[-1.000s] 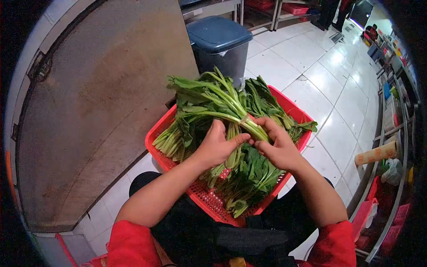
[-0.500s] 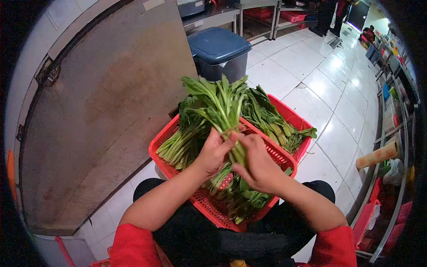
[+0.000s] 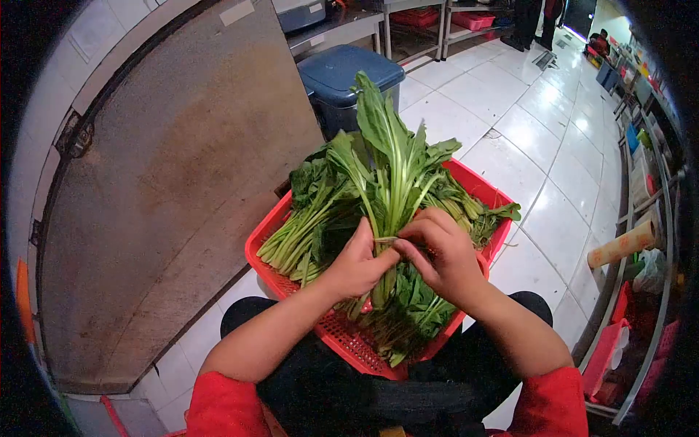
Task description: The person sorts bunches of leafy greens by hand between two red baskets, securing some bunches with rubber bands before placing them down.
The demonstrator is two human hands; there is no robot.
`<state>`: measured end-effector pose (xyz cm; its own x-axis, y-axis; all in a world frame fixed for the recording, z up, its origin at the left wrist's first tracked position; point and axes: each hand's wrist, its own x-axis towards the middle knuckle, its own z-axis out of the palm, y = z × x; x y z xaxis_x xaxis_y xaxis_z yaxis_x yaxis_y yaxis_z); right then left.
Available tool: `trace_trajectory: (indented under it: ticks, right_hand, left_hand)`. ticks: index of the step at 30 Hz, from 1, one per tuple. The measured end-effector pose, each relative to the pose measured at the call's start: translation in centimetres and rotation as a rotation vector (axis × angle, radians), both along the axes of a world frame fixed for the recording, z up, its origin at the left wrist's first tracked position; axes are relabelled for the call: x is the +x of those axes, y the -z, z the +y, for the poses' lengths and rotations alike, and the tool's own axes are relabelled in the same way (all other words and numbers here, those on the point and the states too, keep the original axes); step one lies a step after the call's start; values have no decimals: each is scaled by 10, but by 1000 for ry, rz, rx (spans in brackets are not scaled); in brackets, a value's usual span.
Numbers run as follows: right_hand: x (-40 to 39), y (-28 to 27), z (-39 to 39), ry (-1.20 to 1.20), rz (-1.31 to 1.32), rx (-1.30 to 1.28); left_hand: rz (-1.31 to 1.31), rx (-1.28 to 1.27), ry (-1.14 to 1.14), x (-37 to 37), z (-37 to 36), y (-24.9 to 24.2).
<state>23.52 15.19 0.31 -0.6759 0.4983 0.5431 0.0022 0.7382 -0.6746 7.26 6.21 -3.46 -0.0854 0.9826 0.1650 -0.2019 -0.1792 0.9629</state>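
Observation:
A bunch of leafy greens (image 3: 393, 167) stands upright over the red basket (image 3: 342, 339), leaves pointing away from me. My left hand (image 3: 357, 268) is closed around its lower stems, thumb up along the side. A thin pale tie (image 3: 385, 239) crosses the stems there, and my right hand (image 3: 445, 255) pinches it between thumb and fingers at the right. What the tie is made of is too small to tell. More greens (image 3: 306, 229) lie in the basket at the left, and loose leafy stems (image 3: 411, 317) lie below my hands.
Behind at the right, a second red basket (image 3: 477, 188) holds more greens. A blue-lidded bin (image 3: 349, 73) stands beyond. To the left is a large stained metal panel (image 3: 182, 167); to the right, a shelf rack with a plastic roll (image 3: 622, 244). People stand far back on the white tiles.
The bunch has swung from leaning left to upright. My right hand has gone from around the stems to a pinch on the tie. The view has shifted slightly.

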Motion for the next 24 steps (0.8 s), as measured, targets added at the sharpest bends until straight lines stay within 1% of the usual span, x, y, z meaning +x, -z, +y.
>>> trace_trajectory:
  ticks: [2,3,5,6,8,9,11,12,14,15,17,18,20,24]
  right_hand:
    - [-12,9,10,-14,-43,193]
    - [-12,7,9,-17,-43,193]
    - [-14,0,7,20,-89,312]
    - [-14,0,7,18,-88,311]
    - [-14,0,8,-71,-56,179]
    - [-1,-4,5,-66,-59,180]
    - [0,-5,7,-167,-37,32]
    - [0,-5,6,-172,-39,34]
    - [1,-6,4,-120,-78,19]
    - [1,-7,5,-122,-79,20]
    - [4,-8,10,-152,-91,-4]
    - [6,-10,13,-153,-93,-2]
    - [10,-15,18,-183,-193,-80]
    - [15,-15,22,-247,-192,-86]
  left_hand:
    - [280,-10,-106,-12,7,15]
    - [280,-11,-108,-13,5,15]
    - [543,-198,-124,-17,0,14]
    - [543,-199,-126,-16,-1,10]
    - [613,-277,-131,-13,-4,0]
    - [611,-274,-127,-1,-6,-4]
    - [495,-90,-190,2,-5,-2]
    - [492,-89,-196,1,-5,-2]
    - [411,-96,-111,-1,-4,-1]
    - [409,-95,-114,-2,-4,1]
    - [317,8,-29,-4,-4,3]
    - [316,10,-31,-5,-5,0]
    - [220,-124,137,-8,-10,-7]
    - [238,-152,157,-10,-11,-3]
